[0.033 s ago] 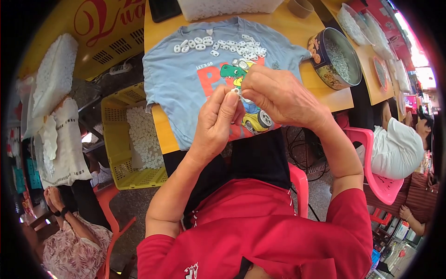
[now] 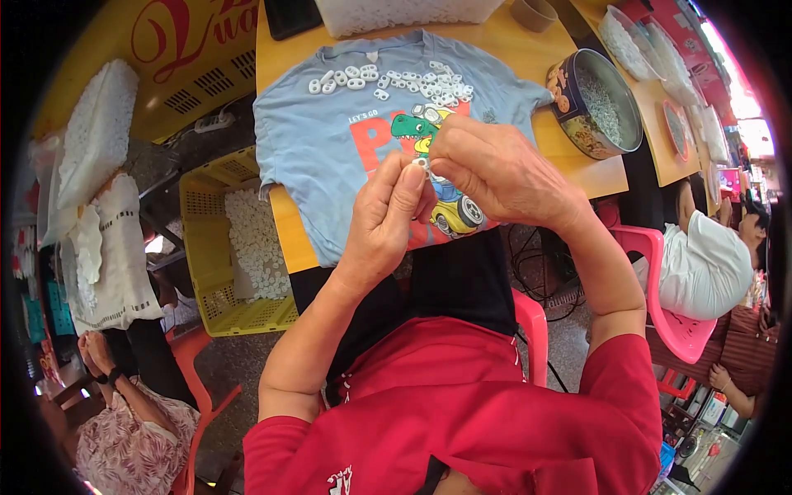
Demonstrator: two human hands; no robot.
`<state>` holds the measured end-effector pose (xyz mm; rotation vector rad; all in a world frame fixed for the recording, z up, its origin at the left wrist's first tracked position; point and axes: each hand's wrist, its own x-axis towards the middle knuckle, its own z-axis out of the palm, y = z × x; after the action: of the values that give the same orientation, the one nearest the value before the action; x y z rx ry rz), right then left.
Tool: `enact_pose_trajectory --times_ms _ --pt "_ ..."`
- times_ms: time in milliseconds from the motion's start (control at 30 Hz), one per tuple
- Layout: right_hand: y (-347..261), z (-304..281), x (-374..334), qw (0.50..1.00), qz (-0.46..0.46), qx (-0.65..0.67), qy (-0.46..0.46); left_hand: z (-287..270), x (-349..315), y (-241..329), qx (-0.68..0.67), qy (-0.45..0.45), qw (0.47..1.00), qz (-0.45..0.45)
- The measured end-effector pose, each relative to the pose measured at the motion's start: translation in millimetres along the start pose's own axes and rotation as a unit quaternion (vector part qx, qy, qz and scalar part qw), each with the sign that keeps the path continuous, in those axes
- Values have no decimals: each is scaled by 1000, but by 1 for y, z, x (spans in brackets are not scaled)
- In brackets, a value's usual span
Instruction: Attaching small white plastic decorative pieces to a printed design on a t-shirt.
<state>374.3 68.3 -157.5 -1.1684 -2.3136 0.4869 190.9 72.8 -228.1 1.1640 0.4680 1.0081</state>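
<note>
Both our hands meet over the light-blue printed T-shirt (image 2: 330, 148) on the yellow tabletop (image 2: 569, 169): left hand (image 2: 386, 223) and right hand (image 2: 495, 169) pinch one small white plastic piece (image 2: 421, 163) together between their fingertips.

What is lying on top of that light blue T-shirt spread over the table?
A scatter of small white plastic pieces lies near the collar of the light blue T-shirt. Both hands, left hand and right hand, cover part of its dinosaur print.

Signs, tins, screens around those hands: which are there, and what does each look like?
Sign: upper left, yellow board with red curly lettering.
Round tin: table's right side, dark blue wall with biscuit pictures, small pale pieces inside.
T-shirt print: under the hands, green dinosaur, yellow car, red letters on light blue.
Dark screen: top edge, black.
</note>
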Motion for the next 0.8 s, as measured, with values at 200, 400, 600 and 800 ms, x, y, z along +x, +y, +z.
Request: enact_pose_trajectory --times_ms 200,400,600,800 --pt "1 4 -2 997 -18 66 26 9 -2 -2 -7 3 1000 19" --pt "-2 7 0 991 6 127 31 13 -7 -5 34 29 998 40" --pt "-2 29 -1 990 -5 103 96 18 -5 -7 86 89 990 67" --pt "11 23 -2 994 18 62 92 10 4 -8 -31 76 997 -6"
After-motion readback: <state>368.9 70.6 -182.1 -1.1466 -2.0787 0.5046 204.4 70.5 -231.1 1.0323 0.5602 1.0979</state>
